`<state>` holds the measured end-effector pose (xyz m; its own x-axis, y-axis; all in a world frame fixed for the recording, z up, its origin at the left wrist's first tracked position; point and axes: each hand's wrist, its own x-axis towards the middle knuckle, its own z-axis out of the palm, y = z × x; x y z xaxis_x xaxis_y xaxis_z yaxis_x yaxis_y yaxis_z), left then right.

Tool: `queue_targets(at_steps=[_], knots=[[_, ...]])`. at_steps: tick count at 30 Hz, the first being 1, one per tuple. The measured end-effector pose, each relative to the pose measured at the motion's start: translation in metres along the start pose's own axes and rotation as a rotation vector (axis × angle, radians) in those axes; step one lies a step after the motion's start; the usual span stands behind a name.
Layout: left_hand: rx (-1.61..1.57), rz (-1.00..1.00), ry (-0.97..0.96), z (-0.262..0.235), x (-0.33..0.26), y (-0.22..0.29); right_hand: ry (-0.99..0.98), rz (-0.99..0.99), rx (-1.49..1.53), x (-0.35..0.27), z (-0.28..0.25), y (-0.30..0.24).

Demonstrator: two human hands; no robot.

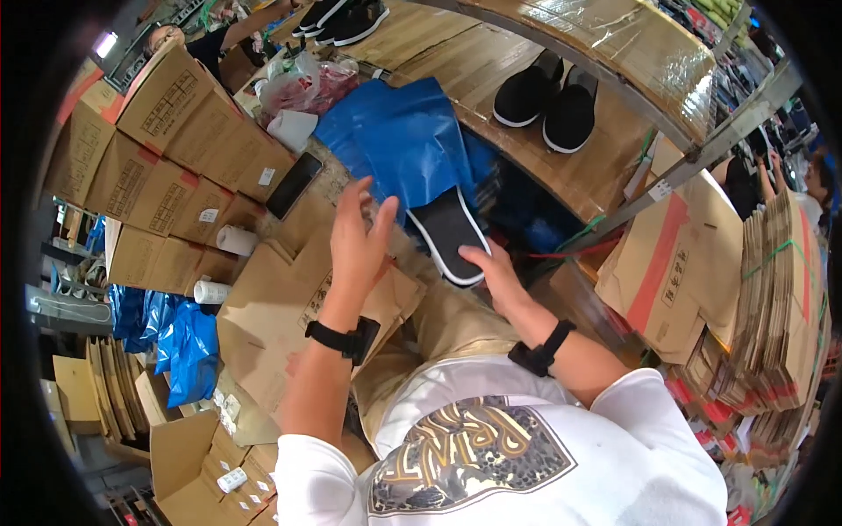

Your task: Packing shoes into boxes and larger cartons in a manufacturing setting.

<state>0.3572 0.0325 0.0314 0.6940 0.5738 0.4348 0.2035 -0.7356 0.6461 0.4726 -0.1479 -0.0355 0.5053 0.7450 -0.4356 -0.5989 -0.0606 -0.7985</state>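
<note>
A black shoe (449, 235) with a white sole edge sits partly under or inside a blue plastic bag (399, 131); its far end is hidden by the plastic. My right hand (503, 279) grips the near end, thumb on the black surface and the other fingers out of sight beneath. To the left, my left hand (360, 241) is raised with fingers and thumb apart, near the bag's lower edge and holding nothing. Two black slip-on shoes (548, 101) with white soles stand side by side on the wooden bench (474, 57) beyond.
Brown cartons (167, 158) are stacked at the left, with a black phone (294, 186) beside them. Flattened cardboard (781, 307) is piled at the right below a metal rack post (702, 158). More blue bags (189, 346) hang at the left. Another person (210, 39) is at the far left.
</note>
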Motion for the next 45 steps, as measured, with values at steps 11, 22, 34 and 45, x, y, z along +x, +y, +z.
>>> queue_targets(at_steps=[11, 22, 34, 45], knots=[[0.153, -0.423, -0.414, 0.029, -0.016, -0.038, -0.012, -0.131, 0.049, 0.013, 0.008, -0.006], [-0.360, -0.610, -0.638, 0.056, -0.041, -0.010, -0.060, -0.224, -0.211, 0.071, 0.033, -0.042], [-0.874, -0.876, -0.596, 0.017, -0.067, 0.004, -0.098, -0.304, -0.075, 0.089, 0.067, -0.031], [-0.994, -1.086, -0.402, -0.014, -0.073, -0.019, -0.126, -0.591, -0.696, 0.117, 0.112, -0.030]])
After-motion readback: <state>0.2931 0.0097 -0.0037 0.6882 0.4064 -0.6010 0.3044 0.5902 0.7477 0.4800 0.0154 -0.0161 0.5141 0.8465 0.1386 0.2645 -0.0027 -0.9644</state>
